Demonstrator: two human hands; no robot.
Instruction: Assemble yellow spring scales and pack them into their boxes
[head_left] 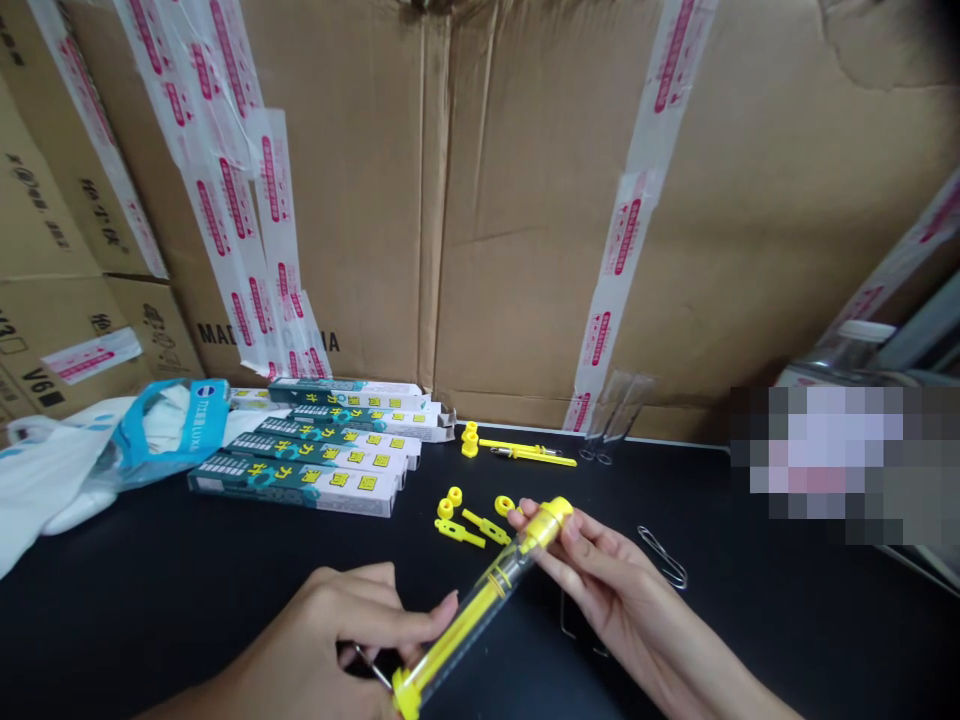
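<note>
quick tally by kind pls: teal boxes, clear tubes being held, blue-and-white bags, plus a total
teal boxes: 5 in clear view, fanned in a stack
clear tube: 1, yellow inside, held by the left hand and the right hand
blue-and-white bag: 1
total: 7

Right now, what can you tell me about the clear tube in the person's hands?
The tube seems clear plastic, with a yellow piece at each end and a yellow strip inside. It slants away rightward above the black table. The left hand pinches its near end; the right hand grips the far end.
</note>
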